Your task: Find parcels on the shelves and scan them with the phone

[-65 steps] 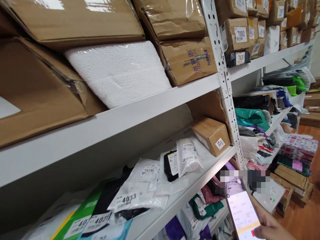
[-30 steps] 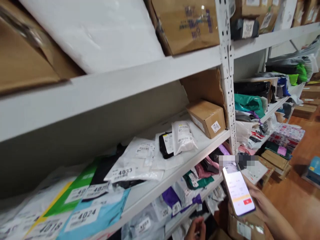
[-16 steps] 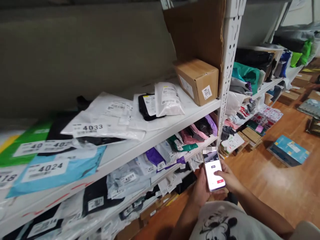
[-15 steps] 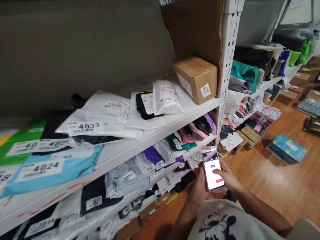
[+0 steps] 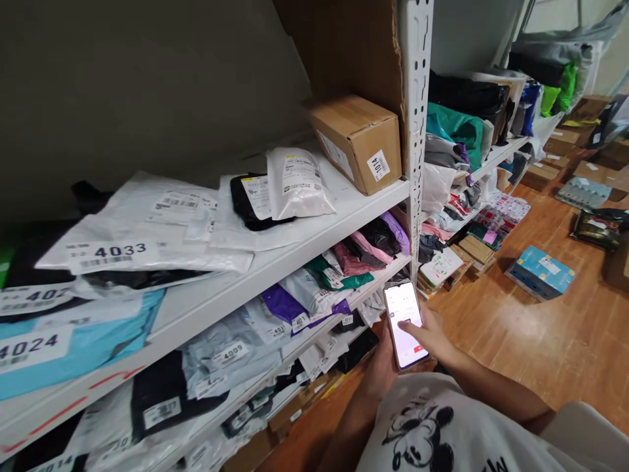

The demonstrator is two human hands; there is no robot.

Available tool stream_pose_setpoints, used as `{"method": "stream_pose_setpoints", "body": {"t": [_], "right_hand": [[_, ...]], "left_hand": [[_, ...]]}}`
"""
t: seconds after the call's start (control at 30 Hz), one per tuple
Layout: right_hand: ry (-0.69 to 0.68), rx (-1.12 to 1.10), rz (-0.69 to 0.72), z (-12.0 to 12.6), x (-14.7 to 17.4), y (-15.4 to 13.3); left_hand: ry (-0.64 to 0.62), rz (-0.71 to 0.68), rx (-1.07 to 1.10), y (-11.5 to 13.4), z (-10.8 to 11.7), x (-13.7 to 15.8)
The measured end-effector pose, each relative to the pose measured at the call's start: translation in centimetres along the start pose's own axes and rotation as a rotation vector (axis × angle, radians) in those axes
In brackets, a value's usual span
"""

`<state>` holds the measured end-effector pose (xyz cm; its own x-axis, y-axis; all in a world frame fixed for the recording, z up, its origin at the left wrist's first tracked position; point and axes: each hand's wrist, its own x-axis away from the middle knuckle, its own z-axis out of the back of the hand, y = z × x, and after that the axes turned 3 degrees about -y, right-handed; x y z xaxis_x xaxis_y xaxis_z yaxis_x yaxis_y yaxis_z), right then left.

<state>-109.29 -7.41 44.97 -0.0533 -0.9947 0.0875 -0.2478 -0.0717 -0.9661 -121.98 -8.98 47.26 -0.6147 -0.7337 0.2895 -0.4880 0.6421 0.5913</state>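
White-lit phone [image 5: 403,324] sits upright in your grasp, screen facing you, low in front of the shelving post [image 5: 415,131] and out past the front edge of the shelves.

Your left hand [image 5: 381,364]: cupped under and behind the phone, fingers wrapped round its back and left edge, forearm rising from below.

Your right hand [image 5: 432,334]: lying against the phone's right side, thumb across the lower screen near a red button; the other fingers curl loosely behind, and whether they press the case cannot be told.

Surroundings:
- Cardboard box [image 5: 358,141], labelled 1014, at the right end of the upper shelf [image 5: 314,246], touching the post.
- White pouch [image 5: 297,183] leaning over a black pouch [image 5: 248,200], just beside the box.
- White mailer [image 5: 137,236] marked 4033 and a blue mailer [image 5: 73,347] marked 4024 towards the shelf's left end.
- Mixed soft parcels packed along the lower shelf, nearest the phone.
- Blue box [image 5: 540,272] on the wooden floor [image 5: 565,341], well apart to your right.
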Motion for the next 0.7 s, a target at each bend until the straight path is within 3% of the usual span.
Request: {"method": "stream_pose_setpoints", "body": {"t": [0.17,0.33,0.7], "right_hand": [[-0.122,-0.059,-0.034,0.8,0.4,0.0],[-0.239,-0.090,-0.054,1.7,0.7,0.0],[-0.306,-0.108,-0.040,1.3,0.8,0.4]], "left_hand": [[-0.019,0.016,-0.039,0.4,1.7,1.0],[0.046,-0.015,0.024,0.4,2.0,1.1],[0.036,-0.040,0.048,0.0,2.2,1.1]]}}
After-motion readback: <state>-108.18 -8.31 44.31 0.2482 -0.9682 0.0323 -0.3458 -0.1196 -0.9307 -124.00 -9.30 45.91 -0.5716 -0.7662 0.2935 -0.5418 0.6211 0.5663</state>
